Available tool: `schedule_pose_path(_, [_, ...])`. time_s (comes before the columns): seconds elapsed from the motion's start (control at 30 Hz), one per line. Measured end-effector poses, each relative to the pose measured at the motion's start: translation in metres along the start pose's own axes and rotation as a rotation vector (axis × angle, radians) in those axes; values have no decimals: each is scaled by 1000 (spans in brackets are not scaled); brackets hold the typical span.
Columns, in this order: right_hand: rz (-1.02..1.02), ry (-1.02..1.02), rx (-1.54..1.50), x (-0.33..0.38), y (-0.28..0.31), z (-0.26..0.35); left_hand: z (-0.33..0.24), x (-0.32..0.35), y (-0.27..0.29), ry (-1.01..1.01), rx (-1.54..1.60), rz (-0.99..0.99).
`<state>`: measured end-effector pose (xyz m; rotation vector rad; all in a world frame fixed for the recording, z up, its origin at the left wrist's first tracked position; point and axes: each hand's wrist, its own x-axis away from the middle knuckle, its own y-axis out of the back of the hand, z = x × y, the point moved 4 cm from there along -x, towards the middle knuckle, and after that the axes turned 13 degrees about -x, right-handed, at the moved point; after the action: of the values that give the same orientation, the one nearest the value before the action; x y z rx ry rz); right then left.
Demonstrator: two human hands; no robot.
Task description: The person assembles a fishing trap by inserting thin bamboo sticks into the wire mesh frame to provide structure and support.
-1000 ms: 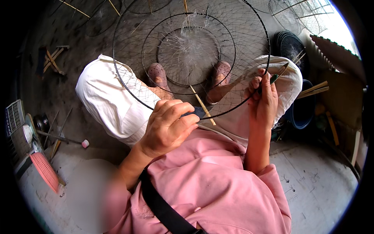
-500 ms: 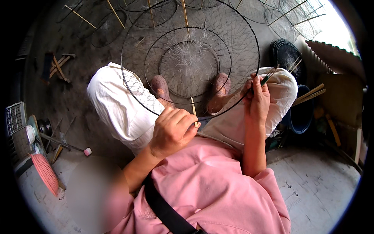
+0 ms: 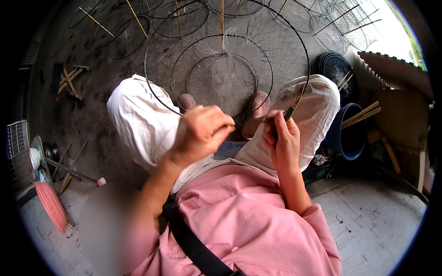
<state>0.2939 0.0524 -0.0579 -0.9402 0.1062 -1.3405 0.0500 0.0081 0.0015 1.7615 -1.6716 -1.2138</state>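
A round net frame (image 3: 271, 69), with black hoops of different sizes and thin mesh, spreads in front of me between my knees. My left hand (image 3: 200, 133) is closed in a pinch at its near edge; a tiny tan bit shows at the fingertips, too blurred to name. To its right, my right hand (image 3: 283, 138) is closed around a slim green-handled tool (image 3: 289, 113), whose thin end points up along the large hoop's right side. The right fingertips are partly smeared by motion. Pale loose strands (image 3: 223, 76) gather in the middle of the mesh.
More hooped nets (image 3: 182, 18) with bamboo sticks lie ahead. On the right stand a stack of black hoops (image 3: 336, 69) and a blue bucket (image 3: 352, 133) holding bamboo strips (image 3: 363, 115). A pink basket (image 3: 49, 207) and a small wooden stool (image 3: 69, 80) are at left.
My right hand has come inward and down with the green-handled tool, closer to my left hand. My left hand has risen slightly; the bamboo strip seen at its fingers no longer shows clearly.
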Motion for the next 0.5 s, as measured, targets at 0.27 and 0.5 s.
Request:
schedule_pose_path(0.27, [65, -61, -142, -14, -19, 0, 3, 1, 11, 31, 50, 26])
schedule_pose_path(0.5, [64, -66, -174, -11, -22, -5, 4, 4, 13, 36, 61, 23])
